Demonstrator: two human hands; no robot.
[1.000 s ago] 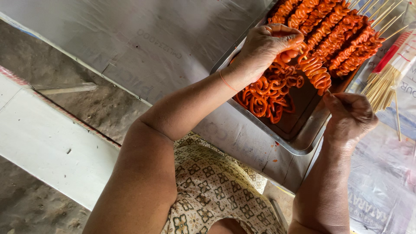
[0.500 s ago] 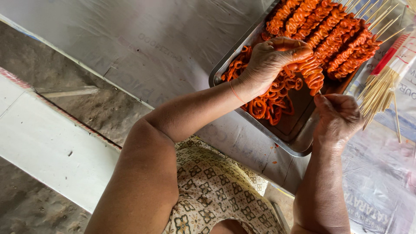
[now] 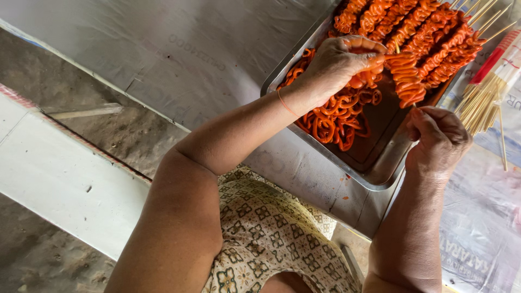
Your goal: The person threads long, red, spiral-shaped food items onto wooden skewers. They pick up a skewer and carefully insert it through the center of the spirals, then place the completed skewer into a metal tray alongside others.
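Note:
My left hand (image 3: 342,61) reaches over a metal tray (image 3: 374,168) and pinches an orange curled piece of marinated meat, pressing it against the tip of a skewer. My right hand (image 3: 437,142) grips the lower end of that thin bamboo skewer, which carries a stack of orange coils (image 3: 406,77). Loose orange curls (image 3: 336,116) lie heaped in the near part of the tray. Several finished skewers (image 3: 420,32) lie in rows at the far end.
A bundle of bare bamboo sticks (image 3: 483,95) with a red wrapper lies right of the tray on printed plastic sheeting (image 3: 483,217). A grey sheet (image 3: 163,59) covers the surface at left. Below are a concrete floor and a white plank (image 3: 59,173). Patterned cloth (image 3: 271,233) covers my lap.
The view has shifted so the tray sits lower and nearer. My left hand picked a curl from the heap and brought it to the skewer tip; my right hand keeps holding the skewer.

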